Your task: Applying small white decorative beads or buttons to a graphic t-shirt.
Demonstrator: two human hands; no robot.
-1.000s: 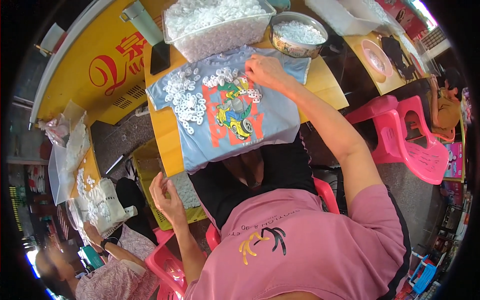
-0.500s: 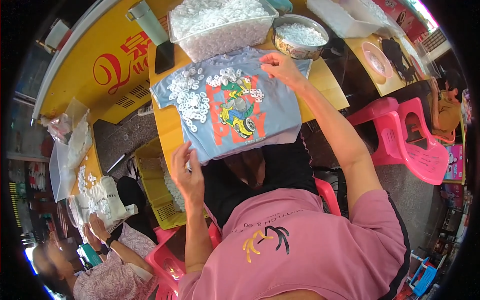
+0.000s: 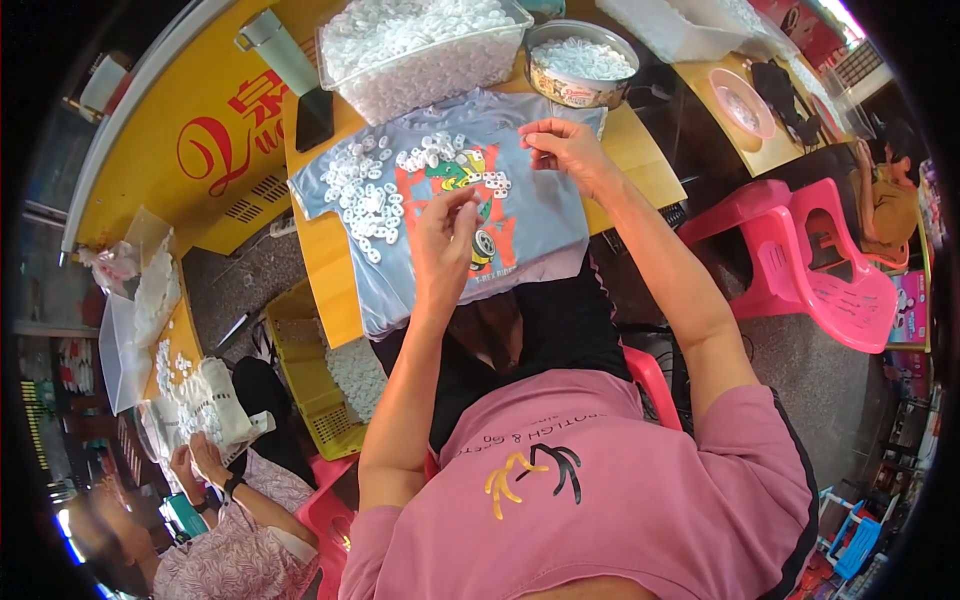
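A grey-blue T-shirt (image 3: 545, 215) with a cartoon dinosaur print lies spread on a yellow table. On its left side rests a loose pile of small white oval plastic pieces (image 3: 365, 205), and a smaller heap (image 3: 432, 152) sits above the print. Several more pieces (image 3: 492, 183) form a compact group on the print. My left hand (image 3: 443, 240) hovers over the shirt's middle, fingertips drawn together beside that group. Over the shirt's upper right, my right hand (image 3: 568, 152) pinches thumb and forefinger together. Whatever either pinch holds is too small to make out.
A clear tub (image 3: 430, 90) heaped with white pieces and a round tin (image 3: 580, 90) of them line the table's far side. A phone (image 3: 314, 120) and a flask (image 3: 275, 50) stand left. A pink chair (image 3: 800, 260) is right; a co-worker (image 3: 235, 520) sits left.
My left hand has moved up and right from the shirt's lower left edge to over the print, its fingers now closed together. My right hand has stayed near the same spot.
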